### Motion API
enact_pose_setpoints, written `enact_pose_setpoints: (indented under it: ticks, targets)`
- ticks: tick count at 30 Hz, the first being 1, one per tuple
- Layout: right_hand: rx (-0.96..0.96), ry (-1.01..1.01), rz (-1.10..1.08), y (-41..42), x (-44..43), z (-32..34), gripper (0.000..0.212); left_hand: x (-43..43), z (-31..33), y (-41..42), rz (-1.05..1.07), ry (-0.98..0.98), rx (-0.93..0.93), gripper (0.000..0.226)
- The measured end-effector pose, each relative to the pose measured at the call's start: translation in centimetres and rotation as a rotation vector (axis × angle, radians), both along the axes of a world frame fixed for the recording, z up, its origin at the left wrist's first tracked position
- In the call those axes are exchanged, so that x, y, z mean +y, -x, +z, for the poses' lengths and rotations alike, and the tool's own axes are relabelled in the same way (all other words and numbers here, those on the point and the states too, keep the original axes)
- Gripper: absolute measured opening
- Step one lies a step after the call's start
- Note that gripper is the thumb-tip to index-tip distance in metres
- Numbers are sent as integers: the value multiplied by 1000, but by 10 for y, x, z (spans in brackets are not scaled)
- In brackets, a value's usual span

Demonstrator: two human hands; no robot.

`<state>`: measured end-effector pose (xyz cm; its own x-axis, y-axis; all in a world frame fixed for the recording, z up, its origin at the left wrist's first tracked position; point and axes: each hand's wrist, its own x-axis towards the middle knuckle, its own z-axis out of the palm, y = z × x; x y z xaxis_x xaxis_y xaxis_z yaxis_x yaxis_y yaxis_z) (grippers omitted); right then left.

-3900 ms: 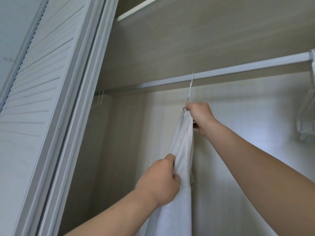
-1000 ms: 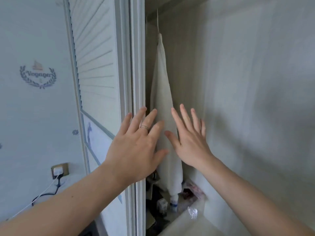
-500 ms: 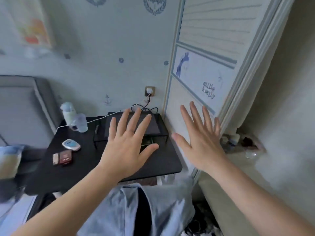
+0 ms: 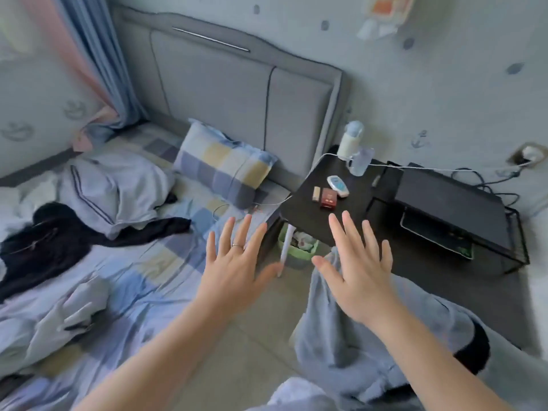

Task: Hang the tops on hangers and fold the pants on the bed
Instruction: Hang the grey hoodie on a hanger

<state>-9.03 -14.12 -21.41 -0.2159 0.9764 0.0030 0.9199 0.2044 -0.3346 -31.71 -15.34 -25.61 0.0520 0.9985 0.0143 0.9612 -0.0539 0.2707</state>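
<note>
hands above the bed's near edge. left hand (image 4: pixel 234 274) and right hand (image 4: pixel 358 277) are spread flat with straight fingers and hold nothing. clothes lie on the bed (image 4: pixel 166 256): a black garment (image 4: pixel 44 247) by its left edge touches a pale striped garment (image 4: pixel 112 191). likely hazard: lifting one drags the other, or snags the white cable (image 4: pixel 415 168) running from the bed's head corner to the bedside table (image 4: pixel 355 200). green bin (image 4: pixel 296 253) under the table's front corner holds crumpled waste. clear mug (image 4: pixel 360 164) at its back edge, contents unclear.

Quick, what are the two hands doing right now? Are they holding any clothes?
Left hand: open, fingers spread, holding nothing.
Right hand: open, fingers spread, holding nothing.
</note>
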Motion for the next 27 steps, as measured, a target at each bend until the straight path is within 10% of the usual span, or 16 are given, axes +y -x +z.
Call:
enact_pose_setpoints:
  ticks: [13,27]
  targets:
    - [-89,231,483,186,92,-70,72,-38,-61,160,614,193,-59,79]
    - [-171,334,787,346,283,-96,73,116,-74,281,903,234,-166,72]
